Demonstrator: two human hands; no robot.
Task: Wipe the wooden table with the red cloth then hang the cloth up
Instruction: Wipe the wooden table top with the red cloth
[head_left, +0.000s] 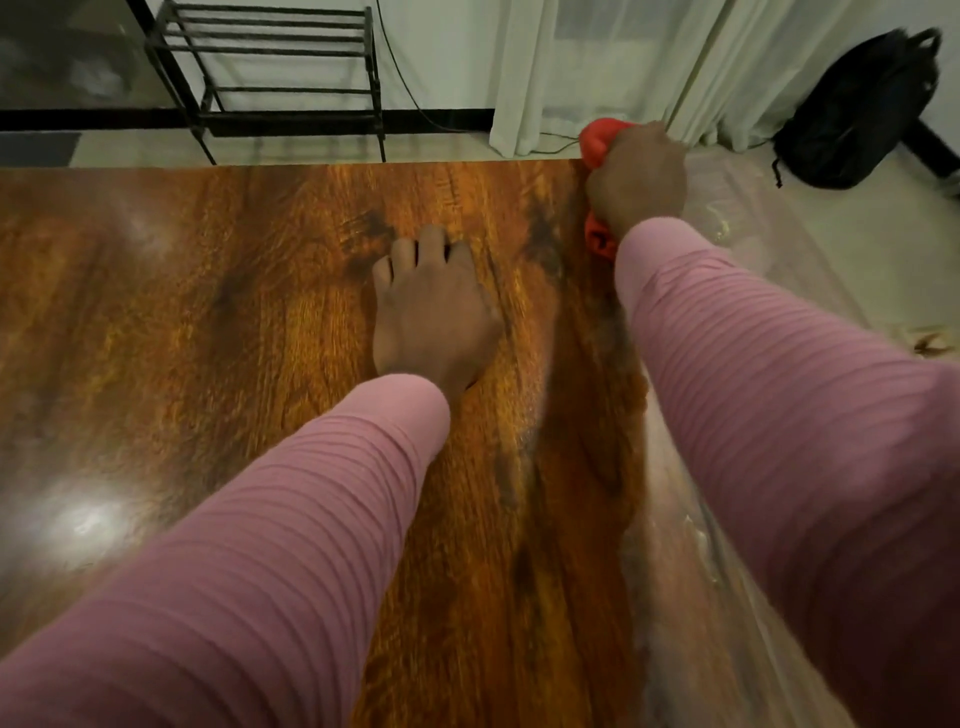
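The right hand (636, 176) is gripping the bunched cloth (597, 137) at the bench's (208, 312) far right corner, with red showing beyond its knuckles and beside its wrist. The left hand (434, 312), holding nothing, is bracing on the wood to its left. The wiping hand is probably best pressing the cloth flatter and sweeping in overlapping strokes.

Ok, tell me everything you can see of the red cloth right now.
The red cloth is bright orange-red, soft-looking fabric, bunched into a wad. The right hand grips it from above and hides most of it; one lump shows beyond the hand, another by the wrist. It sits at the far right corner of the wooden table, along its right edge.
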